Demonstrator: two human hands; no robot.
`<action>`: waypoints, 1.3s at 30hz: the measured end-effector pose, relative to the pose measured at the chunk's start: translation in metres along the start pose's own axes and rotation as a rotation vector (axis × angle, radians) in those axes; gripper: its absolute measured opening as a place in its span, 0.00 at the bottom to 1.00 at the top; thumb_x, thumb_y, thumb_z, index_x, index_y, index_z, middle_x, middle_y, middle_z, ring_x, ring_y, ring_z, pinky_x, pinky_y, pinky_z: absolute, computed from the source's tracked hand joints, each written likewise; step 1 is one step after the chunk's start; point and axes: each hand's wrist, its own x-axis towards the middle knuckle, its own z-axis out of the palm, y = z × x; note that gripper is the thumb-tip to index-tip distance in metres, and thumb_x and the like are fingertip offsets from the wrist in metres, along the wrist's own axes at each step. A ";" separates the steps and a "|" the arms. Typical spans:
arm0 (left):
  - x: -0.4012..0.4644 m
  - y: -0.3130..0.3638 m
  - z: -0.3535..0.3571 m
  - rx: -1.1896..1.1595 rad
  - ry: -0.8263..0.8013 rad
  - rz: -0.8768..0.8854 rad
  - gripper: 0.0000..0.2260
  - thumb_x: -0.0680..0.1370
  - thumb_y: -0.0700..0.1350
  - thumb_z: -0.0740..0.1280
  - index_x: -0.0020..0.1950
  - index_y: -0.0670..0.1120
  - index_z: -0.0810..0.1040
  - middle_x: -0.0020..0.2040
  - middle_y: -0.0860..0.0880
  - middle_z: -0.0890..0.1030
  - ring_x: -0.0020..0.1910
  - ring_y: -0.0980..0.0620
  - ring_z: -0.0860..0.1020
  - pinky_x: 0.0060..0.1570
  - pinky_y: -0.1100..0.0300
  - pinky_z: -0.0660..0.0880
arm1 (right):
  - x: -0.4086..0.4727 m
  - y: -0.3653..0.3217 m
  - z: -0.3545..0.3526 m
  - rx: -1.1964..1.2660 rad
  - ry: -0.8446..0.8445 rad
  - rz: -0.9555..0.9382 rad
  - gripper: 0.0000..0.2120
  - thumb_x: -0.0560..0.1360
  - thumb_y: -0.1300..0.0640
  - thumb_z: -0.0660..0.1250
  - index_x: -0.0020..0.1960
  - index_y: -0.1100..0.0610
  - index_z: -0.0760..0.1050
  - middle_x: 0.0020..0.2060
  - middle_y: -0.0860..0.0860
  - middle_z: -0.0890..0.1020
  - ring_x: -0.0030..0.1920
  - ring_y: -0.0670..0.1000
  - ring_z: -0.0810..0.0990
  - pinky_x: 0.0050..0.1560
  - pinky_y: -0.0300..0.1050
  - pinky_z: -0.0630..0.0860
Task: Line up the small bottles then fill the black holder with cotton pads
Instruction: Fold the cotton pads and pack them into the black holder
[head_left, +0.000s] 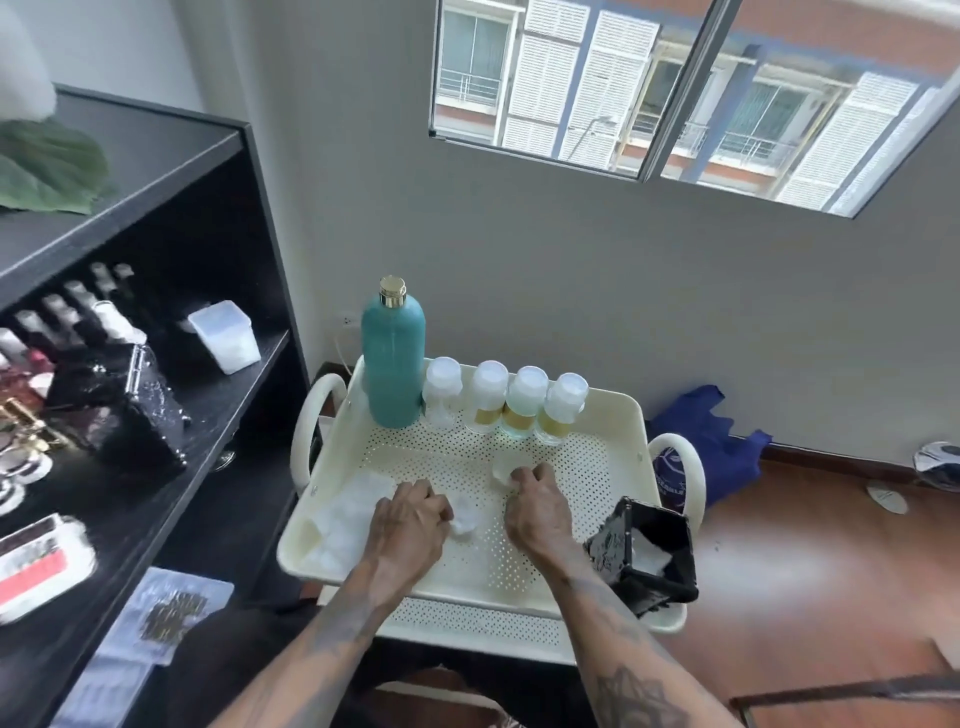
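Cotton pads (464, 517) are what we are working with now: we see one white pad pinched in the curled fingers of our left hand (410, 519) and another gripped under the closed fingertips of our right hand (535, 506), both low over the perforated floor of the cream tray (597, 467). A loose heap of further pads (353, 514) lies on the tray just left of the left hand. The four small bottles (506, 402) already stand upright in a row along the tray's far rim, beside the tall teal bottle (392, 364), so we judge the lining-up done and the filling under way. The black holder (647, 556) sits at the tray's near right corner, tilted, its open mouth facing up toward us with something white inside, probably pads, though blur keeps us from being sure. It lies to the right of and slightly nearer than the right hand, which is clearly the closer one; the left would have to cross the right forearm. Between right hand and holder the tray floor is bare, so the path is open, but the holder stands close against the tray's rim and a hard push could tip it over the edge.
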 end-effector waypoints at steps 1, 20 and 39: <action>0.000 0.001 0.000 -0.002 0.002 -0.001 0.09 0.80 0.46 0.64 0.57 0.49 0.81 0.55 0.52 0.77 0.56 0.54 0.71 0.49 0.61 0.60 | 0.000 0.002 0.002 0.002 0.030 0.012 0.12 0.81 0.63 0.55 0.62 0.55 0.71 0.61 0.55 0.69 0.43 0.49 0.74 0.48 0.44 0.80; 0.006 -0.004 0.007 0.006 0.012 -0.012 0.05 0.77 0.47 0.69 0.50 0.50 0.84 0.44 0.56 0.73 0.52 0.52 0.74 0.52 0.53 0.72 | -0.138 0.061 -0.162 0.072 0.530 -0.166 0.02 0.75 0.57 0.71 0.44 0.54 0.79 0.41 0.46 0.80 0.34 0.43 0.76 0.34 0.30 0.69; 0.003 0.002 -0.005 0.009 0.018 -0.014 0.06 0.77 0.47 0.69 0.51 0.50 0.85 0.47 0.52 0.80 0.52 0.51 0.76 0.50 0.56 0.71 | -0.122 0.109 -0.196 -0.074 -0.092 -0.074 0.36 0.67 0.47 0.69 0.74 0.43 0.63 0.68 0.38 0.66 0.50 0.43 0.73 0.58 0.40 0.71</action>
